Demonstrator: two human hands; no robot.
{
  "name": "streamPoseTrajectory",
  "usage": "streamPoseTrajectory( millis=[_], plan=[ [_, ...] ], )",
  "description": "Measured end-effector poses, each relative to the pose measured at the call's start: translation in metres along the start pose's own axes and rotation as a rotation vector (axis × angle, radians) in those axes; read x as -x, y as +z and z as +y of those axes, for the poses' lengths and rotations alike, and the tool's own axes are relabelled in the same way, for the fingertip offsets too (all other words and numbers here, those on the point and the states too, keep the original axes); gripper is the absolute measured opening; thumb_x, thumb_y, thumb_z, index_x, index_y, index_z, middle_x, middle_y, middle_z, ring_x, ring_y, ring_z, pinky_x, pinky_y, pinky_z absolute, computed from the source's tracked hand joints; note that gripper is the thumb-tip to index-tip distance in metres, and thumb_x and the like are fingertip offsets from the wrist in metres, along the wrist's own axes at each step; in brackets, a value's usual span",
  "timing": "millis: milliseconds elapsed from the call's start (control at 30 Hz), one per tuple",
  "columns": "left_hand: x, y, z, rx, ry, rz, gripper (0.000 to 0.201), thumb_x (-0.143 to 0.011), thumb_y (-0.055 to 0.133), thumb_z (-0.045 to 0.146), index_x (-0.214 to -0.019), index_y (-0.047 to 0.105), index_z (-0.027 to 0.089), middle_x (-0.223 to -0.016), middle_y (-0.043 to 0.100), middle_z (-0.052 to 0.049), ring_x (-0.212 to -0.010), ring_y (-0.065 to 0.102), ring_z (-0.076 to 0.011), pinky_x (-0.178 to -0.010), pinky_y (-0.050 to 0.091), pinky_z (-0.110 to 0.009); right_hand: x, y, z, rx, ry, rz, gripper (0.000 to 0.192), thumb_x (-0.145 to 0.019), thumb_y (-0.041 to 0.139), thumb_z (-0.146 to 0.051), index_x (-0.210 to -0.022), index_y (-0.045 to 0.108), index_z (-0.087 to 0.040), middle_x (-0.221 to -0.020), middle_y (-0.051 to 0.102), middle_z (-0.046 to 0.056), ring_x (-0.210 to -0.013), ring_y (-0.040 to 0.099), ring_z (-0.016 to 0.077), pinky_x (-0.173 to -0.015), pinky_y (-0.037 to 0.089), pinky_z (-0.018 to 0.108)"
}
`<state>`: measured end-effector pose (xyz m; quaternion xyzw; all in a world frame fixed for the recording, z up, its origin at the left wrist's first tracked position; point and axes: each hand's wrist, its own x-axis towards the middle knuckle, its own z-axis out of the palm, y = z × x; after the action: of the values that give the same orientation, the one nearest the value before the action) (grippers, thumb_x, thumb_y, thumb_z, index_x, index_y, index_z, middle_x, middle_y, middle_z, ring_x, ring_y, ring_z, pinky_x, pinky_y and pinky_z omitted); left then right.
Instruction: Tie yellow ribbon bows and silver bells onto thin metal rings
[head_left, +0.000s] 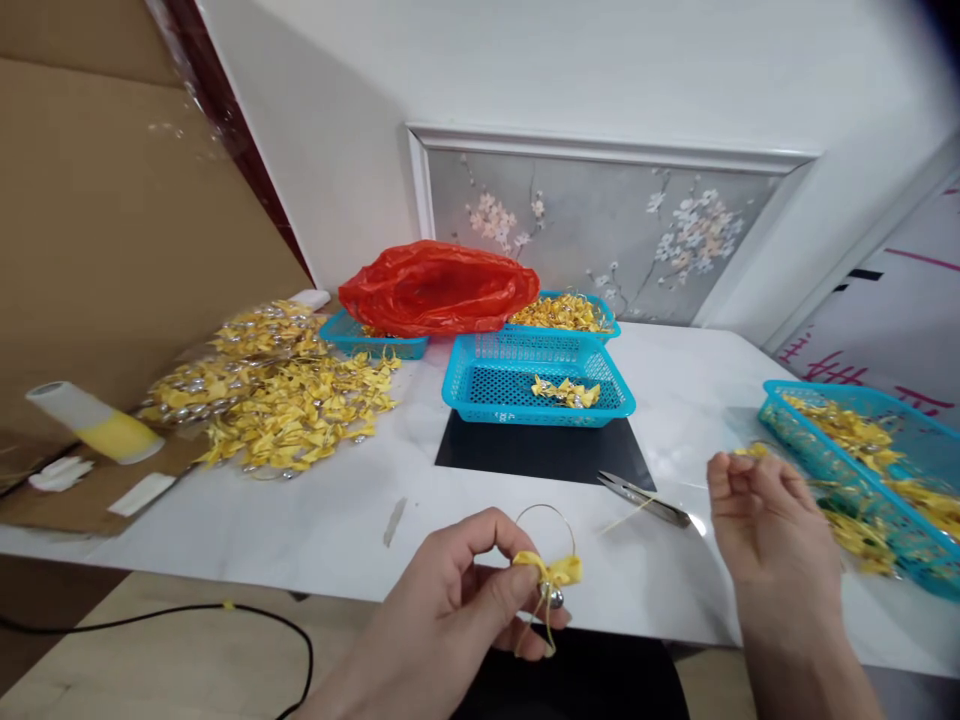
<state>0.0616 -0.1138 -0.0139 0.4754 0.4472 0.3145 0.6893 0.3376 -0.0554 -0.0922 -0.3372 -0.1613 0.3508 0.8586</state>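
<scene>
Gripping the yellow bow point(553, 571) in the left hand point(465, 590), above the near edge of the table point(322, 535). With the right hand point(776, 525) curled near the rightmost blue basket point(774, 408), cannot tell if holding anything. Might drop the bow by loosening this pinch, or bend the wire loop point(544, 506) by careless pressing.

Bow pile point(300, 410) at the left of the bench point(285, 535); middle basket point(540, 413) on a mat point(525, 452), plastic bag point(442, 290) behind; snips point(651, 502) at the mat's near right corner; another basket point(814, 458) farther right.
</scene>
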Motion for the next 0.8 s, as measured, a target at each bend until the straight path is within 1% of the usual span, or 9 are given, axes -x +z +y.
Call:
streamPoseTrajectory(
  millis=[100, 200, 267, 367, 467, 633, 700, 800],
  plan=[
    [0.0, -0.001, -0.001, -0.015, -0.011, 0.003, 0.024, -0.089, 0.063, 0.042, -0.083, 0.059, 0.018, -0.078, 0.076, -0.005, -0.072, 0.069, -0.0153, -0.069, 0.054, -0.028, -0.011, -0.008, -0.005, 0.046, -0.105, 0.036, 0.024, -0.072, 0.08, -0.014, -0.064, 0.058, -0.018, -0.059, 0.059, -0.008, -0.061, 0.062, 0.0059, -0.082, 0.059, 0.024],
    [0.0, -0.002, -0.001, -0.054, -0.017, 0.004, 0.024, -0.089, 0.062, 0.042, -0.084, 0.059, 0.018, -0.08, 0.077, -0.006, -0.075, 0.07, -0.0169, -0.072, 0.055, -0.03, -0.018, -0.014, -0.011, 0.095, -0.18, 0.063, 0.023, -0.07, 0.078, -0.008, -0.061, 0.06, -0.018, -0.054, 0.06, -0.005, -0.062, 0.065, 0.0102, -0.089, 0.057, 0.034],
    [0.0, -0.002, 0.0, -0.05, -0.009, 0.006, 0.024, -0.089, 0.062, 0.042, -0.083, 0.06, 0.018, -0.078, 0.076, -0.005, -0.076, 0.069, -0.017, -0.073, 0.056, -0.03, -0.022, -0.017, -0.014, 0.12, -0.221, 0.081, 0.024, -0.067, 0.078, -0.004, -0.058, 0.06, -0.018, -0.052, 0.06, -0.005, -0.06, 0.065, 0.0115, -0.089, 0.057, 0.038],
    [0.0, -0.001, 0.002, -0.028, -0.001, 0.004, 0.024, -0.089, 0.064, 0.04, -0.081, 0.06, 0.018, -0.076, 0.075, -0.004, -0.075, 0.068, -0.0157, -0.071, 0.056, -0.028, -0.026, -0.02, -0.019, 0.145, -0.266, 0.104, 0.025, -0.066, 0.076, -0.001, -0.056, 0.06, -0.017, -0.05, 0.06, -0.003, -0.055, 0.062, 0.0109, -0.088, 0.057, 0.04],
    [0.001, 0.0, 0.005, -0.024, -0.005, 0.015, 0.023, -0.088, 0.064, 0.039, -0.08, 0.061, 0.017, -0.076, 0.075, -0.004, -0.074, 0.068, -0.0153, -0.071, 0.056, -0.027, -0.031, -0.023, -0.023, 0.161, -0.312, 0.148, 0.026, -0.069, 0.073, 0.0, -0.055, 0.059, -0.017, -0.049, 0.058, -0.004, -0.052, 0.06, 0.0098, -0.086, 0.058, 0.041],
    [0.002, 0.0, 0.006, -0.057, -0.025, 0.041, 0.024, -0.087, 0.066, 0.041, -0.08, 0.062, 0.018, -0.079, 0.078, -0.005, -0.075, 0.07, -0.016, -0.07, 0.056, -0.026, -0.041, -0.031, -0.028, 0.182, -0.389, 0.28, 0.025, -0.071, 0.069, 0.001, -0.064, 0.059, -0.021, -0.05, 0.058, -0.007, -0.056, 0.064, 0.0125, -0.083, 0.059, 0.043],
    [0.002, 0.0, 0.005, -0.06, -0.02, 0.057, 0.024, -0.087, 0.066, 0.042, -0.08, 0.062, 0.019, -0.078, 0.079, -0.005, -0.075, 0.071, -0.0166, -0.07, 0.056, -0.027, -0.045, -0.034, -0.03, 0.195, -0.396, 0.315, 0.025, -0.071, 0.069, 0.001, -0.064, 0.059, -0.021, -0.051, 0.058, -0.007, -0.057, 0.064, 0.0129, -0.082, 0.059, 0.041],
    [0.003, 0.001, 0.005, -0.05, -0.017, 0.073, 0.024, -0.086, 0.067, 0.041, -0.08, 0.062, 0.019, -0.078, 0.079, -0.004, -0.075, 0.071, -0.0166, -0.07, 0.056, -0.027, -0.047, -0.038, -0.031, 0.21, -0.411, 0.353, 0.026, -0.071, 0.068, 0.001, -0.061, 0.057, -0.021, -0.05, 0.056, -0.006, -0.057, 0.064, 0.0123, -0.077, 0.061, 0.037]
  ],
)
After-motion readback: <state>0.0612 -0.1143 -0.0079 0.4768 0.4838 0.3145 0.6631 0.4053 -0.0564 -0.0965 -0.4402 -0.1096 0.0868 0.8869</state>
